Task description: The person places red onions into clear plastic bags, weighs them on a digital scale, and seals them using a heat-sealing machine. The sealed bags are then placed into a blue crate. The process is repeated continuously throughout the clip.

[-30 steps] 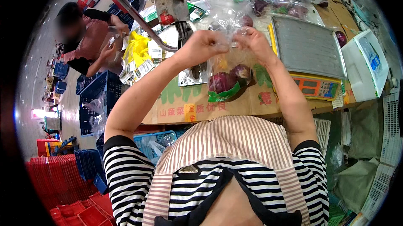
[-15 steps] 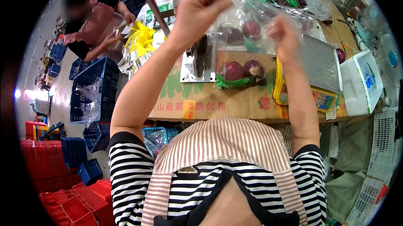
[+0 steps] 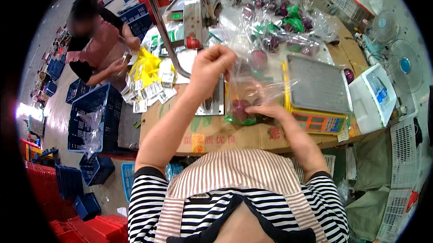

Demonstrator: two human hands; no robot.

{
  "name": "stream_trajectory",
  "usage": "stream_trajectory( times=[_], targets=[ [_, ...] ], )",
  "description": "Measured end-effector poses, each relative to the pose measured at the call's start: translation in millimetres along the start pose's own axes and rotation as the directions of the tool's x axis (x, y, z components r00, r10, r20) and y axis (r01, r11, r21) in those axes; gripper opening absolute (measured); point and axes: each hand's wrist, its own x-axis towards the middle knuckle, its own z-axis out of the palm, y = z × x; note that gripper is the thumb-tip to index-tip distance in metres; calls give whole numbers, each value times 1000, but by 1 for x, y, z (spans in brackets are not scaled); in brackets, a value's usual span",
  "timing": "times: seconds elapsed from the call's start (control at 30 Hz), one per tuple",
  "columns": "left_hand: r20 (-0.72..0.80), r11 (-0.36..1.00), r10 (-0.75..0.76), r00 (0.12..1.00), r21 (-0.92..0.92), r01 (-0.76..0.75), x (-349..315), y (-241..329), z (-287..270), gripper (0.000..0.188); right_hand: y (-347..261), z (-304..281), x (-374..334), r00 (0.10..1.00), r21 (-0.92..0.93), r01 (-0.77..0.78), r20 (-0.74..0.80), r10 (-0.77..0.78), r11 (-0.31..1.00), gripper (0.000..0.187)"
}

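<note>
Apparently pinching the clear bag (image 3: 239, 92) with the left hand (image 3: 212, 69) in a closed grip; touching the purple onions (image 3: 240, 109) inside, on the surface (image 3: 252, 142), with the right hand (image 3: 273, 111), leaving its hold impossible to tell; ideally drawing the film taut, pressing gently.

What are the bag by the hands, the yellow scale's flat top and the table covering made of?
The bag: seemingly thin, glossy clear plastic, since it creases, glints and shows what's behind.
The flat top: probably satin metal, perhaps steel, judging by its grey sheen.
The table covering: apparently matte cardboard, given its brown colour and print.
</note>
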Motion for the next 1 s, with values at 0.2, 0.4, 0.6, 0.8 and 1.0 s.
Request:
stream_trajectory(
  times=[0.2,0.4,0.6,0.8,1.0],
  targets=[
    [270,955,-47,962,293,-36,-47,-136,-67,100,27,18,15,955,644,125,-286,85,754,13],
    [160,837,216,963,479,-267,-72,-284,-2,61,-51,59,26,834,-499,417,-123,-538,760,26],
    [297,733,70,952,632,-251,-62,-201,11,29,31,23,-14,973,96,174,-173,-156,980,87],
    [66,993,-110,992,54,106,-52,-108,66,23,-98,25,-50,983,517,-123,184,30,847,62],
    [-133,907,-297,946,-349,236,11,-52,4,17,-18,60,-6,909,633,-155,393,-142,758,28]
  ],
)
